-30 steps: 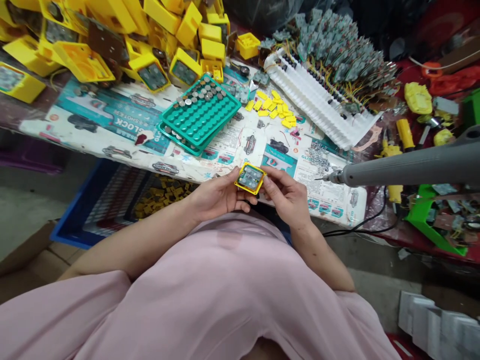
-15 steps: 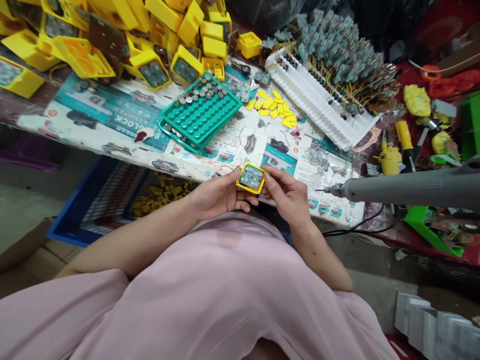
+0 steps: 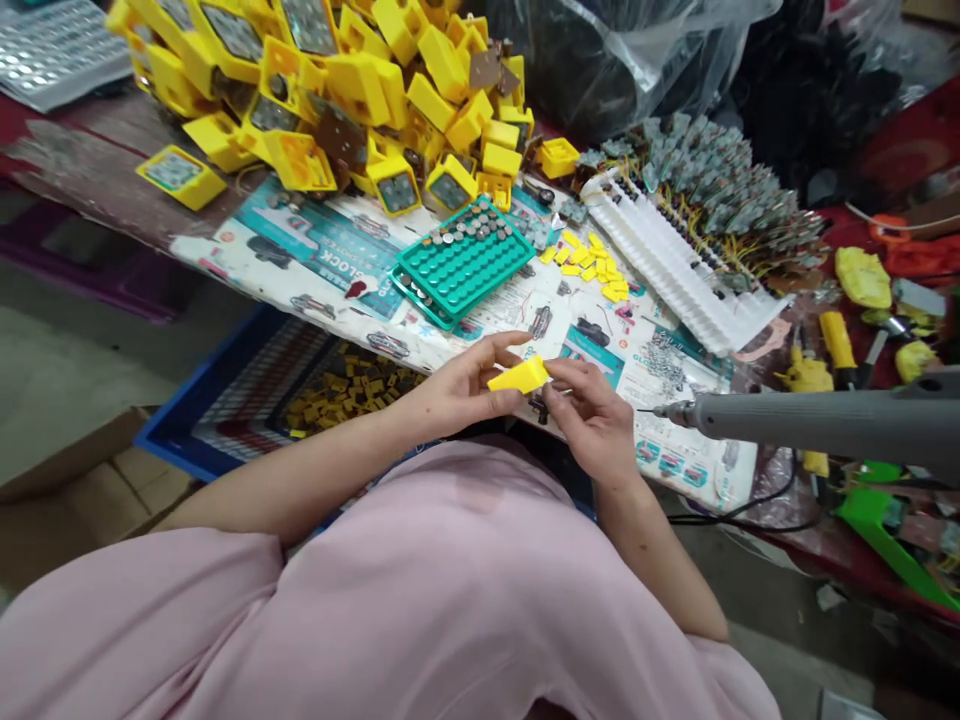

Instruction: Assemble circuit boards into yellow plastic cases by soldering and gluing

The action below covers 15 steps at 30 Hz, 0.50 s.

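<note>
My left hand grips a small yellow plastic housing, turned so only its plain yellow side shows. My right hand pinches the housing's right edge with thumb and fingers. Both hands hover at the near edge of the work table, just above my lap in pink cloth. A green tray with small round metal cells in its pockets lies on the table beyond my hands.
A heap of yellow housings fills the back left. A white rack with wired circuit boards lies at the back right. A grey electric screwdriver hangs at the right. A blue crate of small yellow parts sits below the table.
The housing has been turned over: its open side with the board faced up before, and now its plain yellow side shows. My view has tilted up, showing more of the table's far side.
</note>
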Each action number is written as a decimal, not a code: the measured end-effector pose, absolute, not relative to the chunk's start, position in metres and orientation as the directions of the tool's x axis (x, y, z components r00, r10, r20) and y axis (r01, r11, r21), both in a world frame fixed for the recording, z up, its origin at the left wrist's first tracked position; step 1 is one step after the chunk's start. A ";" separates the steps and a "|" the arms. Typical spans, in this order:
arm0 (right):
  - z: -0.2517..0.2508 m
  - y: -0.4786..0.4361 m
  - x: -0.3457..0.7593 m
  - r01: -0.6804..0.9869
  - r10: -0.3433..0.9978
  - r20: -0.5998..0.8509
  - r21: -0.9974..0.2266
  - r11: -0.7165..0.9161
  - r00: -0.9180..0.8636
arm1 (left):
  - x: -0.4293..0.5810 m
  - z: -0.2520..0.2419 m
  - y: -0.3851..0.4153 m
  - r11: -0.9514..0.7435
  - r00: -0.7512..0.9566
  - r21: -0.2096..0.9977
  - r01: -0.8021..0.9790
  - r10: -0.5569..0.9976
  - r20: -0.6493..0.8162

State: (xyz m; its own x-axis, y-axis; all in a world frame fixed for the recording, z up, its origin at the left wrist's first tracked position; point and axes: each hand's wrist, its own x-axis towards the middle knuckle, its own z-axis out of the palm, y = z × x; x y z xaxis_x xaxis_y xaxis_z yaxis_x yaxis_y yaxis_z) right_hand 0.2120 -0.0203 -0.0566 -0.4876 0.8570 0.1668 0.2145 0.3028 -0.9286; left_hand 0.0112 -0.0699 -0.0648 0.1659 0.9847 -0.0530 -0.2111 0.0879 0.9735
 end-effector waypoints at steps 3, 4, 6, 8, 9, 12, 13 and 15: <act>-0.059 -0.022 0.206 0.192 0.843 0.074 -0.960 0.205 -0.533 | 0.002 -0.070 -0.071 -0.285 0.022 0.918 0.276 0.956 0.291; -0.060 -0.022 0.205 0.191 0.841 0.037 -0.968 0.165 -0.539 | 0.000 -0.072 -0.071 -0.372 0.016 0.822 0.431 0.914 0.405; -0.061 -0.022 0.203 0.199 0.841 -0.015 -0.974 0.110 -0.540 | -0.003 -0.076 -0.071 -0.448 0.050 0.646 0.618 0.842 0.537; -0.061 -0.022 0.201 0.224 0.838 -0.033 -0.969 0.107 -0.545 | -0.004 -0.078 -0.070 -0.448 0.069 0.594 0.668 0.832 0.550; -0.060 -0.022 0.200 0.232 0.835 -0.032 -0.966 0.115 -0.549 | -0.004 -0.079 -0.070 -0.435 0.068 0.602 0.669 0.843 0.534; -0.060 -0.020 0.196 0.215 0.833 -0.046 -0.973 0.089 -0.551 | -0.005 -0.078 -0.071 -0.385 0.046 0.679 0.625 0.886 0.460; -0.060 -0.019 0.194 0.199 0.838 -0.057 -0.978 0.062 -0.542 | -0.005 -0.077 -0.072 -0.361 0.038 0.717 0.596 0.905 0.424; -0.061 -0.018 0.189 0.168 0.853 -0.081 -0.986 0.008 -0.516 | -0.006 -0.075 -0.073 -0.303 0.023 0.795 0.526 0.939 0.343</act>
